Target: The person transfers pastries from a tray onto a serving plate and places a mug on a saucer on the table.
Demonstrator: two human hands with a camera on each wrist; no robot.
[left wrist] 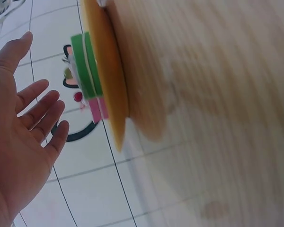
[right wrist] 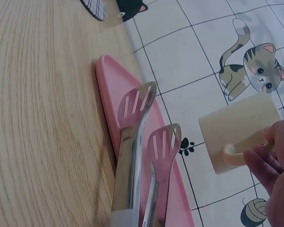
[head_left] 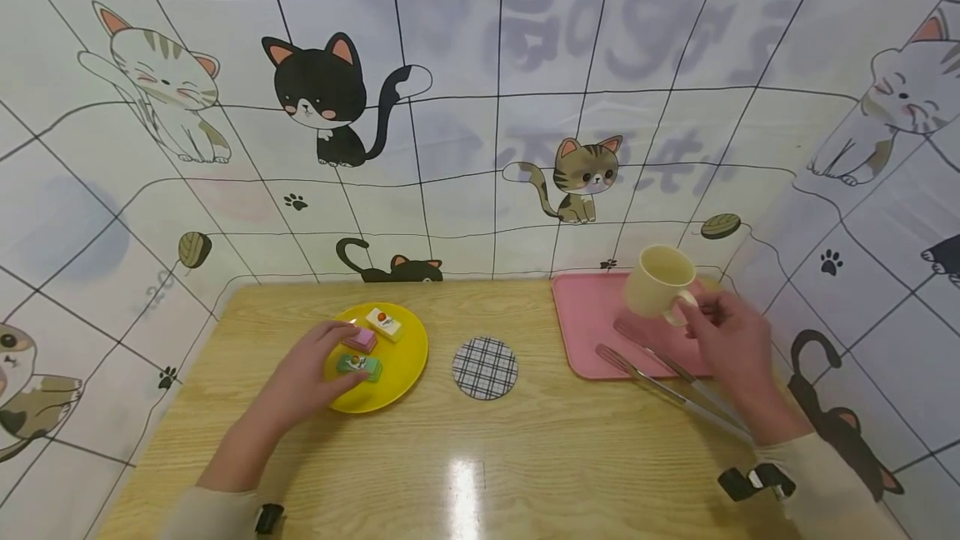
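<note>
My left hand (head_left: 303,373) hovers over the left side of a yellow plate (head_left: 409,365), its fingers loosely spread and holding nothing. Small toy cake slices lie on the plate: a green slice (head_left: 363,367), a pink slice (head_left: 362,341) and a cream one (head_left: 385,324). In the left wrist view, a gap shows between the fingers and the green slice (left wrist: 86,66). On the other side, my right hand (head_left: 731,340) pinches the handle of a cream mug (head_left: 654,286). The right wrist view shows the mug (right wrist: 236,127) held off the pink tray (right wrist: 106,80).
Metal tongs (head_left: 660,386) with slotted ends lie across the front of the pink tray (head_left: 585,307), beneath my right hand. Between plate and tray is a round checked coaster (head_left: 485,368) on the wooden table (head_left: 420,457). A cat-patterned sheet (head_left: 457,132) rises behind.
</note>
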